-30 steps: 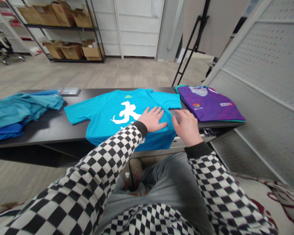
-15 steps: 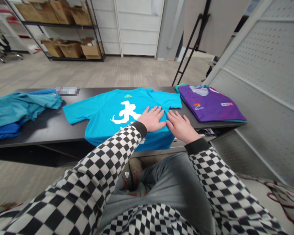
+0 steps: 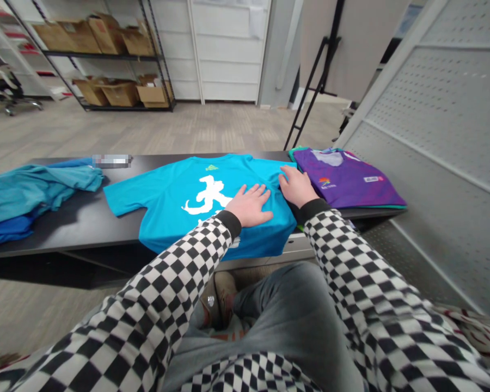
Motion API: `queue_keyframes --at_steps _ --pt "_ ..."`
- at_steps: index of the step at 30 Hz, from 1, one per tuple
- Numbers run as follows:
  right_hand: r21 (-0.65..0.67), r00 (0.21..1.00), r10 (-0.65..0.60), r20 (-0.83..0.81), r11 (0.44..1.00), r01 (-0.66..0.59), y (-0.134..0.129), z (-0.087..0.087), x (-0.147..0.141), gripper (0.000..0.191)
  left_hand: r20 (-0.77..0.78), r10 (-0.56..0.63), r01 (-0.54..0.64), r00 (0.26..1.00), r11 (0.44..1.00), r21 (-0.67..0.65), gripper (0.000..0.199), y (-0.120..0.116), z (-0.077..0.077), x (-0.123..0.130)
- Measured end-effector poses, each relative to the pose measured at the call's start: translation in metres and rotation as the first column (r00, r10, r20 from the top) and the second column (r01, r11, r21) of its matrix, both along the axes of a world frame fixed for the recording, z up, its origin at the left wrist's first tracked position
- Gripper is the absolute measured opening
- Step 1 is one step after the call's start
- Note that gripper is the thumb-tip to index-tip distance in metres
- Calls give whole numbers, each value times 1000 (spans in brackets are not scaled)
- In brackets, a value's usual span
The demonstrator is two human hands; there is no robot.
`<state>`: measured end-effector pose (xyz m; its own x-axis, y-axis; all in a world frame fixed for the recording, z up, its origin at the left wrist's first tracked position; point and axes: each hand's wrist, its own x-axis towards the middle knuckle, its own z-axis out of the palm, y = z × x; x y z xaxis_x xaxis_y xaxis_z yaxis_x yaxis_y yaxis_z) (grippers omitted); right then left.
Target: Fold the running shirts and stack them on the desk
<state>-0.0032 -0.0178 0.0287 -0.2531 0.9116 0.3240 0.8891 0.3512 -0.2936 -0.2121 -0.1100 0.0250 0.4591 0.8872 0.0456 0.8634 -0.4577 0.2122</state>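
Observation:
A bright blue T-shirt (image 3: pixel 171 218) with white brush lettering lies spread on the dark table (image 3: pixel 77 218), its lower edge hanging over the front. My left hand (image 3: pixel 251 206) rests flat on the shirt, right of the lettering, with fingers spread. At the shirt's right sleeve is my right hand (image 3: pixel 297 186), its fingers bent against the fabric; whether they pinch the cloth cannot be made out. Just right of that hand lies a folded purple shirt (image 3: pixel 351 182) on top of green fabric.
Crumpled teal and blue garments (image 3: pixel 44 188) lie at the table's left. A small blurred item (image 3: pixel 112 161) sits near the back edge. Behind stand a shelf with cardboard boxes (image 3: pixel 120 92) and a black easel stand (image 3: pixel 310 98). A perforated grey panel (image 3: pixel 445 125) rises at the right.
My right hand has moved up and slightly left to the right sleeve, and its fingers have bent. My left hand stays on the shirt. The view has tilted slightly.

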Motion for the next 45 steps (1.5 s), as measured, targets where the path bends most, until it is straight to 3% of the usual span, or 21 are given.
queue_keyframes --at_steps 4,9,15,17,19,22,26,30,34,36,39,41,45 --pt "-97 997 11 77 995 -4 33 -13 -2 53 5 0 0 1000 1000 -3 88 0 -2 0" --pt "-131 995 -5 96 991 18 44 -24 3 54 173 34 -34 984 999 0 93 0 -1 -7" --pt "-144 995 -26 97 989 40 46 -24 1 55 541 172 -241 823 969 60 54 2 4 -24" --pt "-148 993 -45 107 987 60 46 -23 0 55 586 173 -245 791 969 44 42 1 6 -28" --pt "-153 991 -55 121 986 73 45 -23 -1 56 533 116 -174 838 983 59 35 -2 10 -30" --pt "-152 992 -49 120 986 67 45 -23 -2 55 282 -5 -24 959 995 99 30 -15 17 -34" --pt "-145 992 -57 112 987 73 46 -24 -2 53 41 -109 104 993 988 116 28 -37 26 -37" --pt "-142 992 -57 109 987 72 47 -26 -3 52 88 -164 161 983 986 47 25 -42 32 -26" --pt "-122 995 -78 68 989 86 45 -24 -3 51 193 -67 43 979 991 129 41 -25 24 2" --pt "-97 994 -105 32 989 108 43 -22 -2 51 152 -45 23 987 989 143 60 -17 14 15" --pt "-64 992 -126 10 990 126 40 -18 -1 49 24 -74 74 997 997 16 84 -11 1 28" --pt "-70 991 -124 39 989 127 39 -17 -2 47 -15 -86 86 996 996 -16 87 -11 0 31" --pt "-101 988 -132 80 985 140 40 -16 -4 48 -21 -92 94 996 990 109 80 -21 4 37"
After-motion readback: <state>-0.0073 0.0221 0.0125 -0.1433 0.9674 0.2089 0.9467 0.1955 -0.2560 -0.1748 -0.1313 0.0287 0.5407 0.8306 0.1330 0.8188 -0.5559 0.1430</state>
